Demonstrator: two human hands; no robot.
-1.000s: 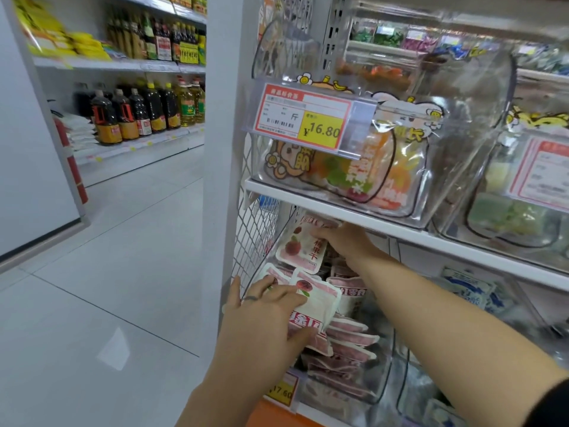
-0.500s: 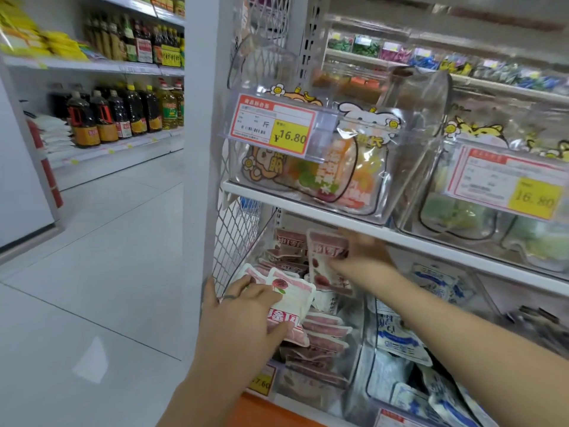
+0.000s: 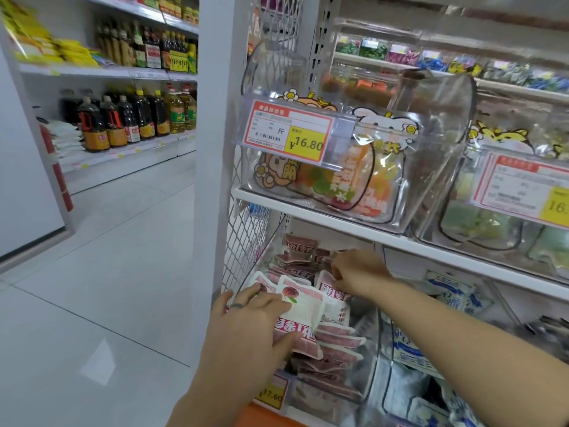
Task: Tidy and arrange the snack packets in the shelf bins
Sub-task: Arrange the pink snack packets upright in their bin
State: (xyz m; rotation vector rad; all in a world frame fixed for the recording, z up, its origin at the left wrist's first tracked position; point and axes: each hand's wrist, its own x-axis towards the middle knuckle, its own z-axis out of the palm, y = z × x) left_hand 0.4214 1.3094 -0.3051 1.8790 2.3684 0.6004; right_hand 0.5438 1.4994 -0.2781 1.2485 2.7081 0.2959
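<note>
Pink-and-white packets (image 3: 303, 306) sit clamped in my left fingers (image 3: 266, 303); my right fingers (image 3: 338, 268) pinch another packet (image 3: 331, 288) behind.

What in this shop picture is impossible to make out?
All in the head view:
- Lower price tag: its left part is hidden behind the left hand's forearm.
- Far right price tag: the price is cut off by the picture's right edge.
- The right hand: fingertips buried among the pink packets, so its grip is unclear.
- Top shelf sweets: blurred.
- Small print on the 16.80 tag: too small.
</note>
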